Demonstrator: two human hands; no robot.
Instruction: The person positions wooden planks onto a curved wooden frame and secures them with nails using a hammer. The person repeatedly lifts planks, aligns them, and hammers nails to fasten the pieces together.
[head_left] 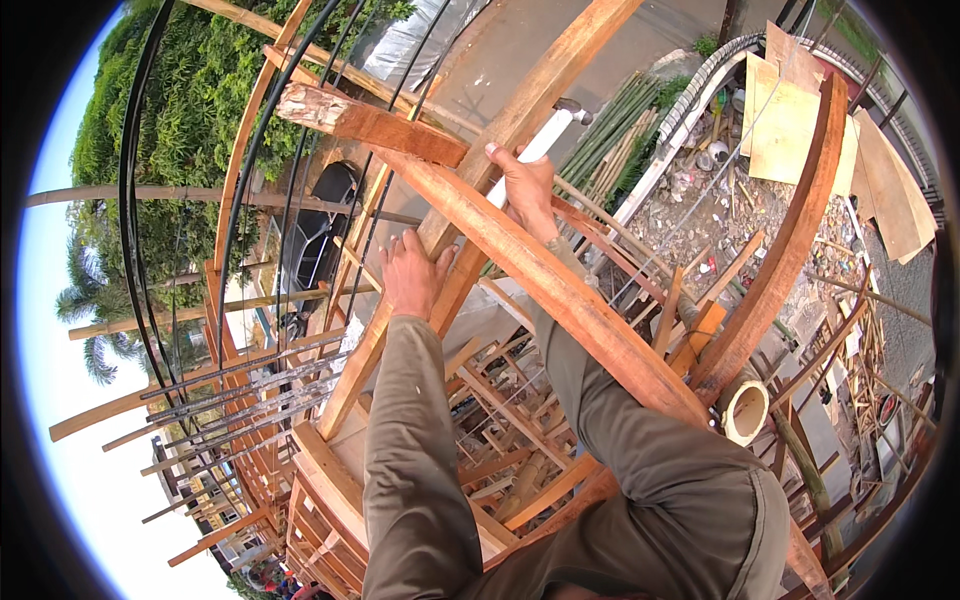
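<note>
My right hand (525,188) is closed round the white handle of a hammer (546,138), its metal head pointing up and away from me. My left hand (410,275) grips a long squared wooden beam (565,65) that slants from the top of the view down to the lower left. Crossing this beam is a second, reddish timber (560,275), running down to the right past my right forearm. A thick wooden piece with a rough, splintered end (375,125) lies at the upper end of that timber, just beyond my hands.
A curved timber (800,230) rises at the right, near a cut bamboo pole (745,412). Timber framing (510,410) spreads below me. Black cables (130,180) hang at the left. Far below lie bamboo stems (612,135), plywood sheets (800,115), rubble and a dark car (318,235).
</note>
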